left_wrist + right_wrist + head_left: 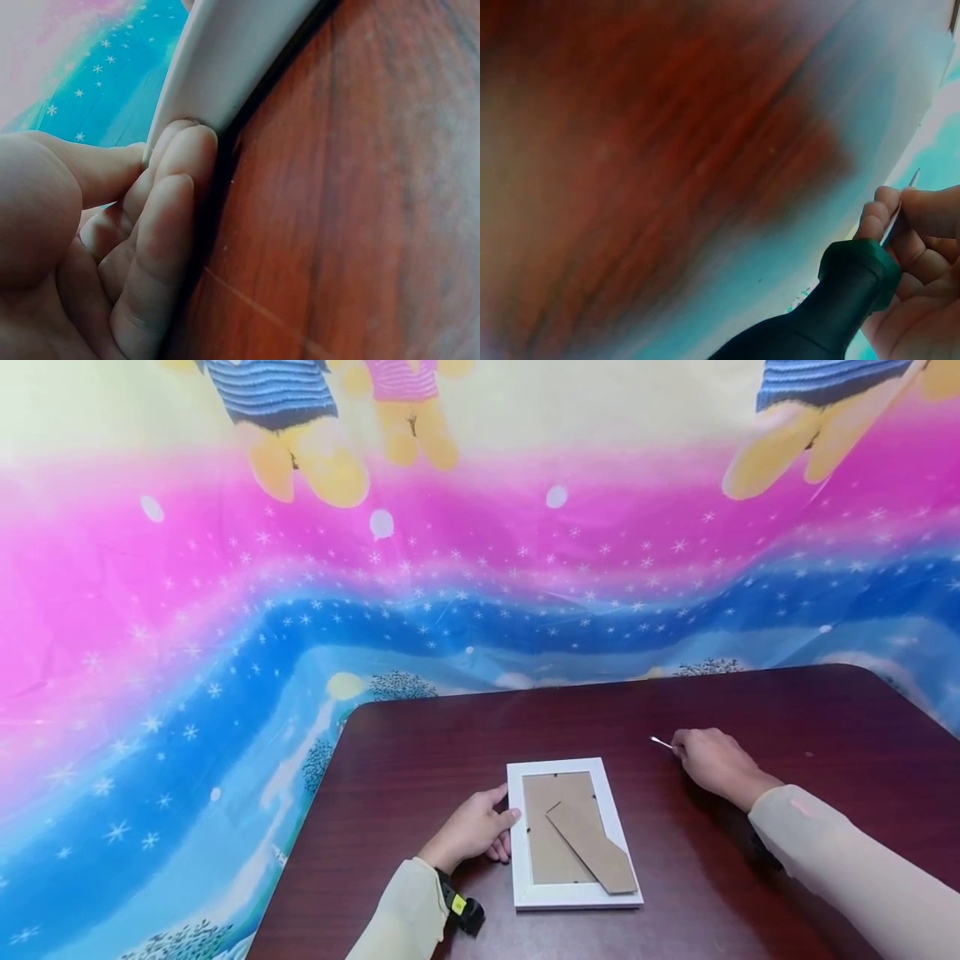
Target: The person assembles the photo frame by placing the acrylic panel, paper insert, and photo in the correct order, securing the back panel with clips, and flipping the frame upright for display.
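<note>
A white picture frame (pixel 555 895) lies back side up on the table, showing its brown backing board (pixel 543 852), a slanted easel stand (pixel 596 853) and small dark tabs along the inner edge. My left hand (pixel 474 827) grips its left side, thumb at the top edge. In the left wrist view the fingertips (pixel 187 154) press against the white side of the frame. To the right, apart from the frame, my right hand (pixel 716 764) pinches a screwdriver (pixel 862 274) by its metal shaft. Its dark handle has a green collar; the thin tip points out past the fingers.
The dark red wooden table (pixel 450 735) has rounded far corners. Behind and to the left hangs a colourful backdrop cloth (pixel 480 543) with snowflakes and cartoon figures. A black strap with a yellow label (pixel 459 904) is on the left wrist.
</note>
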`<state>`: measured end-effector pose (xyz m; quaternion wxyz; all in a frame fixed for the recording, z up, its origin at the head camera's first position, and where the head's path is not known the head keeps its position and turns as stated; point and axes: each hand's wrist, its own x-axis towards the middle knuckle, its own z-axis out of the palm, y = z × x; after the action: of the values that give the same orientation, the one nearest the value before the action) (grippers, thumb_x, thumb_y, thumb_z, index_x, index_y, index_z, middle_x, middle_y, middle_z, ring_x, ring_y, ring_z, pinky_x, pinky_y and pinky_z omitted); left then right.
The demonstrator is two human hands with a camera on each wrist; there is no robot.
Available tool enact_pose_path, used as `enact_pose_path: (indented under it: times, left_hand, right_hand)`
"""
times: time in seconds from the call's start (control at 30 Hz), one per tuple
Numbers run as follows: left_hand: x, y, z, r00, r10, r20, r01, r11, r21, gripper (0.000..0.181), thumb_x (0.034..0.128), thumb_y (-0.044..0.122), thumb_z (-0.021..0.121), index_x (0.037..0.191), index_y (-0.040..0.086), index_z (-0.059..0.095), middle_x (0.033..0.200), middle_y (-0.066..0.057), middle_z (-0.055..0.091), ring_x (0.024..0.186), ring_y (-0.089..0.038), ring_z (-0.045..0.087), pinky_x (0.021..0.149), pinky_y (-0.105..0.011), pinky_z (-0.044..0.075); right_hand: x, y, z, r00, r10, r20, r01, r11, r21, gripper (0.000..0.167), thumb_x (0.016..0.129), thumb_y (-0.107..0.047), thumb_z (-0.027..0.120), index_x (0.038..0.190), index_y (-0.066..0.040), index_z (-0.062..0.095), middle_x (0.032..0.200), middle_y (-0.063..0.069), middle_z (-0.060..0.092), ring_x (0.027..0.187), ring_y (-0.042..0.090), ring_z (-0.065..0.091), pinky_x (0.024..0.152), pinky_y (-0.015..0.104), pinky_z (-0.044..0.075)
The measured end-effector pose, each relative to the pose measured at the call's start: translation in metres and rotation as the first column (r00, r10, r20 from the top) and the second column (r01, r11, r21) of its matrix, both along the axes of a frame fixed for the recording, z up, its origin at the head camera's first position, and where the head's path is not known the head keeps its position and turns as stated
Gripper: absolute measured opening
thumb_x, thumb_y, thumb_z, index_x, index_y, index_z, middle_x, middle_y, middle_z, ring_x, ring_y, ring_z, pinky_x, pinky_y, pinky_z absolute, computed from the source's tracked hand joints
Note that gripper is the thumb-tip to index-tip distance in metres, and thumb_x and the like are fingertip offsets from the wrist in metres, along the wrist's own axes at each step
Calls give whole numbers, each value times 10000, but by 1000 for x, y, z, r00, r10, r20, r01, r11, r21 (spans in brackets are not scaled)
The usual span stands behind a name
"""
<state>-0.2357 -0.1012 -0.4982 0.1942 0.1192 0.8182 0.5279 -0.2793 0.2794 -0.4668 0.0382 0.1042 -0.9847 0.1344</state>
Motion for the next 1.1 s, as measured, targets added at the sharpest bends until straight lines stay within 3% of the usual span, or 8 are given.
enact_pose_path:
  times: [0.4, 0.67, 1.1]
  left_hand:
    - [-1, 0, -1, 1000, -2, -11, 2, 1000, -2, 639, 989, 201, 592, 1518, 11, 288, 559, -117, 625, 445, -204, 606, 416, -303, 506]
    - [-1, 0, -2, 1000, -16, -14, 16, 1000, 5, 647, 994, 179, 578, 1508, -46, 255, 544, -112, 617, 424, -176, 589, 407, -308, 503]
    - [-1, 1, -3, 1000, 1, -3, -1, 1000, -5, 648, 994, 200, 581, 1517, -15, 263, 564, -125, 627, 442, -196, 602, 419, -307, 510]
  right_hand:
    - [-9, 2, -3, 1000, -3, -10, 3, 1000, 18, 98, 919, -35, 595, 922, -9, 690, 810, 72, 635, 717, 242, 583, 626, 441, 480]
    - [-13, 3, -5, 1000, -2, -26, 4, 999, 49, 98, 898, -19, 601, 874, -22, 696, 771, 53, 634, 661, 214, 564, 593, 425, 472]
    - [-14, 2, -5, 998, -24, 61, 21, 999, 45, 119, 929, -39, 580, 897, -17, 692, 801, 68, 624, 655, 197, 536, 582, 380, 450]
